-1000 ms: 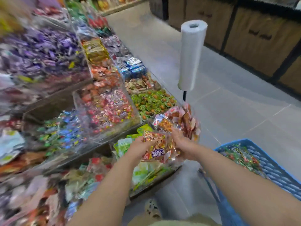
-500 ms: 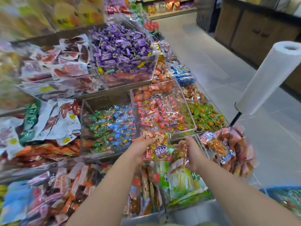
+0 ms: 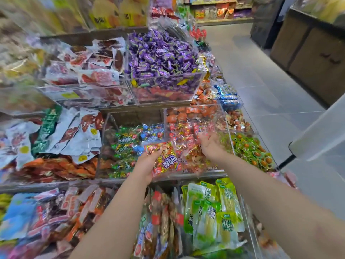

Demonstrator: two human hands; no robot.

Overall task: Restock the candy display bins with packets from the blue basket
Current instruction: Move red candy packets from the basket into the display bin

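Note:
My left hand (image 3: 148,165) grips a red and yellow candy packet (image 3: 167,159) at the front wall of a clear bin of red-wrapped candies (image 3: 183,131). Reaching over that same bin, my right hand (image 3: 210,143) has its fingers spread among the blurred candies and holds nothing that I can make out. To the left of it is a clear bin of green and blue candies (image 3: 127,144). On the tier above stands a bin of purple candies (image 3: 160,58). The blue basket is out of view.
Green snack packs (image 3: 214,210) and red-brown packets (image 3: 78,208) fill the lowest tier beneath my arms. White and red pouches (image 3: 74,131) lie to the left. A white bag roll (image 3: 323,129) on a black post leans in at the right, over grey floor tiles (image 3: 261,75).
The view swung left and up, so the blue basket left the frame. My right hand let go of the packet and moved up over the red candy bin. My left hand keeps the packet.

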